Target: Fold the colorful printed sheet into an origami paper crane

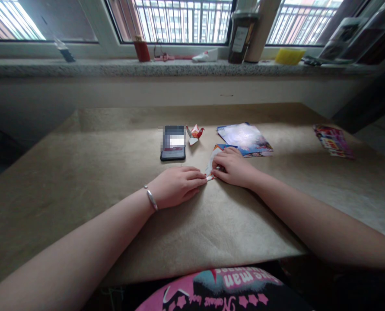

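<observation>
At frame centre, the folded paper (212,156) lies pinched under the curled right hand (234,168); the flat, unclenched left hand (177,185) touches its lower corner.

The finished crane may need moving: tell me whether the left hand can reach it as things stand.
Probably yes. The left hand lies flat on the table; the paper crane stands just beyond it, right of the phone, with bare table between.

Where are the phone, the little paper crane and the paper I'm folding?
phone (173,144), head view, middle of its screen.
paper crane (195,133), head view, on its body.
folded paper (212,160), head view, on the uncovered white part.
</observation>
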The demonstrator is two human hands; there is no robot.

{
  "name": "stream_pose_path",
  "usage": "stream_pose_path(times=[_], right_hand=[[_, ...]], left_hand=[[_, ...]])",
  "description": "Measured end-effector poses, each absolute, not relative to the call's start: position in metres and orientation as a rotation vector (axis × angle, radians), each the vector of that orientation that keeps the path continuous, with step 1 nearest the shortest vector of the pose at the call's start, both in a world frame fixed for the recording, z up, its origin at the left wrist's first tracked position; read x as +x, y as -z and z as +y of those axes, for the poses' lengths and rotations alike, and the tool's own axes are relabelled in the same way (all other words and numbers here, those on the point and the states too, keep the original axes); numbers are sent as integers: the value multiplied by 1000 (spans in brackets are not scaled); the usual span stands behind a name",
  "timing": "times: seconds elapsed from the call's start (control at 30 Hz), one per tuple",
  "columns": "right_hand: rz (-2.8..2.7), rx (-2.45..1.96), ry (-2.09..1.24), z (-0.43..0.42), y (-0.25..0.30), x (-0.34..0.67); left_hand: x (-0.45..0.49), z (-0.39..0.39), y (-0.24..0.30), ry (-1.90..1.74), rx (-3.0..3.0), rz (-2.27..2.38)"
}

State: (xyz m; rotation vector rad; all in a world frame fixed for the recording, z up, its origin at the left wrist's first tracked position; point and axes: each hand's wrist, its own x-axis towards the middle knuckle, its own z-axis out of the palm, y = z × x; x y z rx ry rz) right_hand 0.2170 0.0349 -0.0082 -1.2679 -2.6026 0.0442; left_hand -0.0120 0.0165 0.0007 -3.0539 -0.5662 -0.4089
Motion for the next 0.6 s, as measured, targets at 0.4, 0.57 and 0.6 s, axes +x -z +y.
stream_pose_path(times=[0.4,0.57,0.6], right_hand=[[-2622,-1268,-8,34,8,215],[-2622,-1260,-12,34,11,217],[-2621,-1260,-16,34,12,217]], left_hand=[[-13,18,4,416,-3092,-581],[-13,19,4,419,-3123,-588],[-14,19,3,414,-3132,-583]])
